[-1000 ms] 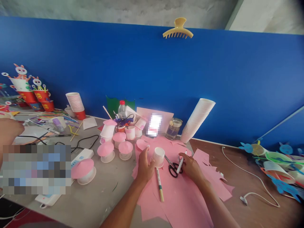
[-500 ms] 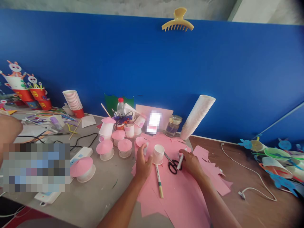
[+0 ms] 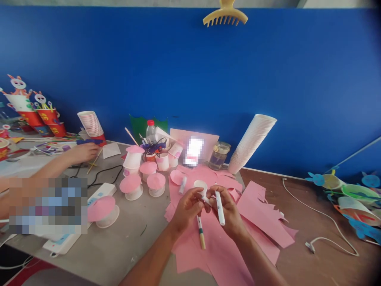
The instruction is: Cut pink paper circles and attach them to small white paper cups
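My left hand (image 3: 190, 206) pinches a small white piece (image 3: 206, 200) whose kind I cannot make out. My right hand (image 3: 228, 208) is closed round a white marker (image 3: 220, 208), its fingertips close to that piece. Just behind my fingers stands a white paper cup (image 3: 200, 184), its lower part hidden. In front of it a marker with a green band (image 3: 200, 234) lies on pink paper (image 3: 226, 250). A small white tube (image 3: 182, 185) rests beside a pink paper disc (image 3: 177, 177). My right hand hides the scissors.
Cups with pink cone tops (image 3: 131, 184) stand to the left, near a power strip (image 3: 68, 238). Leaning stacked cups (image 3: 253, 143), a glass jar (image 3: 219, 155) and a phone (image 3: 193, 151) are at the back. Another person's hand (image 3: 85, 151) reaches in from the left.
My hands have come together in front of the cup, the right one bringing its marker leftward. My left hand has left the cup's side. The other person's arm has reached further in.
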The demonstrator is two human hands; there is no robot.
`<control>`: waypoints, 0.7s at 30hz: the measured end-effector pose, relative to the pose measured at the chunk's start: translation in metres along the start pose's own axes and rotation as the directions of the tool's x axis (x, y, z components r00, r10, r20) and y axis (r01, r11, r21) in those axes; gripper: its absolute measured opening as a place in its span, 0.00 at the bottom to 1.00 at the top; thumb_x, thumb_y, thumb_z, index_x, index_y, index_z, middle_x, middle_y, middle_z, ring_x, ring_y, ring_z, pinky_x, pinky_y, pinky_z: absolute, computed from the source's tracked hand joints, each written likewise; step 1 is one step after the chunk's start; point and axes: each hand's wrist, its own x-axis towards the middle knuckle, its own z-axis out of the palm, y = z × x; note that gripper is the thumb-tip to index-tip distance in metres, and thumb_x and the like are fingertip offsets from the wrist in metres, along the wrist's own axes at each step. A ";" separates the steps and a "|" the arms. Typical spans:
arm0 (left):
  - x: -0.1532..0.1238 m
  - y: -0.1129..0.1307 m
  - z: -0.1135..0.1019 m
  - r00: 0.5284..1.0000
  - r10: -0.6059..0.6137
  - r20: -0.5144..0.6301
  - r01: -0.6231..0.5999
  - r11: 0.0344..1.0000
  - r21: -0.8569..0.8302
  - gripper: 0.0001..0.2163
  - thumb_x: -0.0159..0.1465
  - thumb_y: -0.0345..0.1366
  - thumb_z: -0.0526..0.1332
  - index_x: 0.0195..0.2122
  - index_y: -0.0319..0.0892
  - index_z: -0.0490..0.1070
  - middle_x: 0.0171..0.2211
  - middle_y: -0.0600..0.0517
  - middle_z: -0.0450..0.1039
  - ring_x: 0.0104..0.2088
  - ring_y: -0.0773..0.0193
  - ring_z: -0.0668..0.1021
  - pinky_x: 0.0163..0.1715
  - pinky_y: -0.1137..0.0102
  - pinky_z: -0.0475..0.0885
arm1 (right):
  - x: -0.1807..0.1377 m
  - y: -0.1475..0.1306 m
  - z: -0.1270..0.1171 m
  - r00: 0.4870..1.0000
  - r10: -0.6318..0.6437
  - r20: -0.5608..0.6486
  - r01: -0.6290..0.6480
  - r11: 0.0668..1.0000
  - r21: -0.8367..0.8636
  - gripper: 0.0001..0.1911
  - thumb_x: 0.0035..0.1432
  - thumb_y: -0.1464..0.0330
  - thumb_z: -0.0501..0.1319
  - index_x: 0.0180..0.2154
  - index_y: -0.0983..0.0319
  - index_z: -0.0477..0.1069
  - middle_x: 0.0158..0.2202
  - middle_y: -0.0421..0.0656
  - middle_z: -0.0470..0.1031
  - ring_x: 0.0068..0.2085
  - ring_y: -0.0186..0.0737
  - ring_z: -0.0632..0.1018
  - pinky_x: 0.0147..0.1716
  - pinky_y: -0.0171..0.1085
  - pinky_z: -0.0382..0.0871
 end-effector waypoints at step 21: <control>0.010 -0.001 -0.017 0.983 -0.076 -0.164 0.053 0.989 -0.141 0.11 0.55 0.42 0.66 0.31 0.39 0.72 0.26 0.54 0.67 0.26 0.71 0.66 0.31 0.73 0.62 | 0.014 -0.009 0.009 0.983 -0.018 -0.185 0.015 1.000 -0.017 0.15 0.58 0.55 0.59 0.35 0.61 0.68 0.17 0.33 0.58 0.19 0.27 0.56 0.16 0.28 0.49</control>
